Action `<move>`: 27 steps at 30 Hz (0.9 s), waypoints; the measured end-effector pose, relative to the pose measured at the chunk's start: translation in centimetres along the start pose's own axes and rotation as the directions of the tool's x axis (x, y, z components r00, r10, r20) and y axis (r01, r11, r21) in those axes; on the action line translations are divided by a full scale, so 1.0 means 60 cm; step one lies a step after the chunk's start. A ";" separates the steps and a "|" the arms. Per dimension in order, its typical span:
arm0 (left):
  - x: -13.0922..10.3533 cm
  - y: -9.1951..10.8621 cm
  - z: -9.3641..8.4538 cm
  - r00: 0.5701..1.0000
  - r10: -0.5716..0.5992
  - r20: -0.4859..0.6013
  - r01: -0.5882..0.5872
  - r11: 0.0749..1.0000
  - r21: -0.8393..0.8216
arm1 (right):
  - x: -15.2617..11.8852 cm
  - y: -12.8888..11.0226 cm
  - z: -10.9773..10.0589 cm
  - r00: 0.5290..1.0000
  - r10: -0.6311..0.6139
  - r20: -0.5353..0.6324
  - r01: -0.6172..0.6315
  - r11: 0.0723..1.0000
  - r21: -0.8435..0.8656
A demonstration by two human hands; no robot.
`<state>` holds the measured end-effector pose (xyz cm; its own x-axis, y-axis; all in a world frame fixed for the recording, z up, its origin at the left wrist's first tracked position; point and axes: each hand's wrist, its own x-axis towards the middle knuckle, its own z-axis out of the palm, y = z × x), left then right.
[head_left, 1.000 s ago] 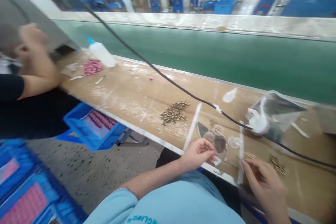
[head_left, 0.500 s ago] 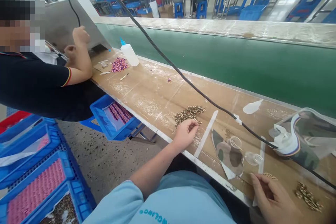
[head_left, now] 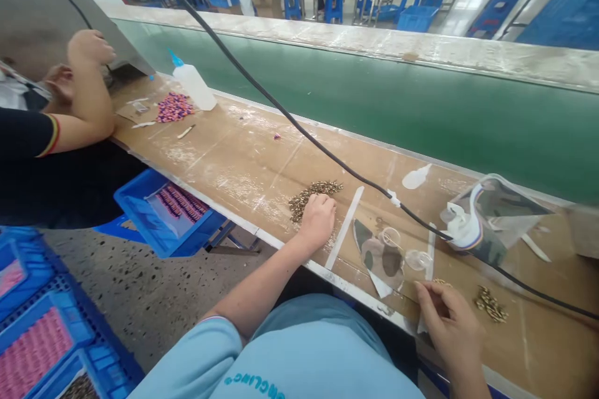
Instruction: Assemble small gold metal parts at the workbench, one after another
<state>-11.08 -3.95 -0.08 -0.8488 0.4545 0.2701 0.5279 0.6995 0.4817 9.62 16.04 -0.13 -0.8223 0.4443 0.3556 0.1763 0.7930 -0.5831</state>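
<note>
My left hand (head_left: 318,219) rests at the near edge of a pile of small gold and dark pieces (head_left: 304,196), its fingers bent down onto them; what its fingertips hold, if anything, is hidden. Lower right, my right hand (head_left: 447,318) is curled with thumb and forefinger close together; anything between them is too small to make out. A smaller group of similar pieces (head_left: 490,304) lies to the right of it, and a few more (head_left: 442,283) lie just beyond its fingers. Between the hands are a camouflage-patterned piece (head_left: 381,260) and a small clear dish (head_left: 418,259).
A black cable (head_left: 281,109) crosses above the brown table. A white bottle (head_left: 195,87) stands near pink and purple pieces (head_left: 174,107). At left, another person's arm (head_left: 91,93) leans on the table. Blue trays (head_left: 135,206) sit below. A camouflage bag (head_left: 505,212) lies right.
The view has shifted, moving the scene leftward. My left hand has turned palm-down and its fingers have reached onto the pile. My right hand keeps nearly the same pose.
</note>
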 end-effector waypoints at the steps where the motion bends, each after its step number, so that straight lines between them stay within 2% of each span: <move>1: 0.001 -0.002 0.002 1.000 0.003 -0.017 -0.003 1.000 0.004 | 0.006 -0.007 -0.002 0.998 -0.053 -0.029 0.052 0.998 -0.034; 4: 0.002 -0.011 0.005 0.997 0.011 -0.073 -0.013 1.000 -0.028 | 0.030 -0.029 -0.006 0.971 -0.207 -0.120 0.182 0.964 -0.195; 6: 0.002 -0.015 0.005 0.995 0.010 -0.100 -0.018 0.997 -0.072 | 0.047 -0.040 -0.005 0.948 -0.286 -0.142 0.236 0.928 -0.288; 10: -0.004 -0.017 -0.004 0.990 0.007 -0.138 -0.030 0.986 -0.162 | 0.076 -0.054 0.006 0.918 -0.376 -0.124 0.299 0.864 -0.404; 13: -0.008 -0.016 -0.013 0.992 0.009 -0.127 -0.036 0.977 -0.210 | 0.089 -0.059 0.015 0.892 -0.441 -0.098 0.355 0.819 -0.452; 17: -0.008 -0.016 -0.020 0.996 -0.001 -0.086 -0.019 0.972 -0.236 | 0.097 -0.059 0.021 0.890 -0.453 -0.049 0.388 0.809 -0.441; 22: -0.010 -0.001 -0.033 0.993 -0.039 -0.114 0.001 0.948 -0.319 | 0.105 -0.057 0.015 0.899 -0.437 -0.014 0.387 0.810 -0.440; 25: -0.018 0.021 -0.040 0.993 -0.099 -0.066 0.057 0.886 -0.461 | 0.115 -0.062 0.007 0.893 -0.449 0.024 0.406 0.784 -0.469; 27: -0.023 0.035 -0.038 0.987 -0.158 0.004 0.131 0.807 -0.576 | 0.123 -0.067 0.002 0.875 -0.481 0.057 0.448 0.759 -0.473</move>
<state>-8.86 -4.39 2.44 -0.9213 0.3408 0.1873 0.2971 0.3061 0.9045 2.79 16.09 4.74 -0.8350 -0.0165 0.5500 0.0212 0.9978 0.0621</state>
